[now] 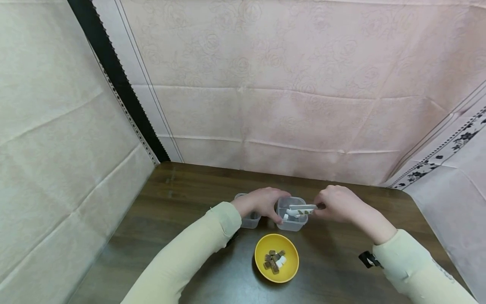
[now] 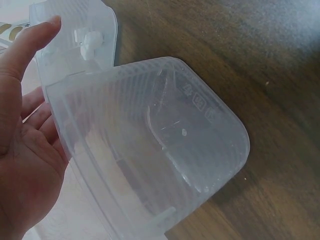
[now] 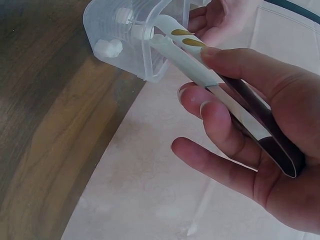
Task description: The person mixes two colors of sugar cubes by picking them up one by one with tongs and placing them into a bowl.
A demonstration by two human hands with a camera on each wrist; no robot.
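Observation:
My right hand [image 1: 338, 203] holds small tongs [image 3: 192, 62] with white, gold-marked arms and a dark bent end. The tongs' tips reach into a clear plastic container [image 1: 291, 226], right at a small white lump [image 3: 142, 32]. Other white lumps [image 3: 108, 48] lie in that container. My left hand [image 1: 265, 202] grips the container's left side, thumb at the near side and fingers at the far side. Beside it, partly under the left hand in the head view, stands a second clear container [image 2: 200, 135] with no lumps visible inside.
Nearer to me on the brown wooden table [image 1: 152, 249] is a yellow bowl [image 1: 259, 253] holding several brown cubes [image 1: 274, 266] and white pieces [image 1: 281, 261]. Light patterned cloth [image 1: 265, 105] hangs behind the table and at both sides.

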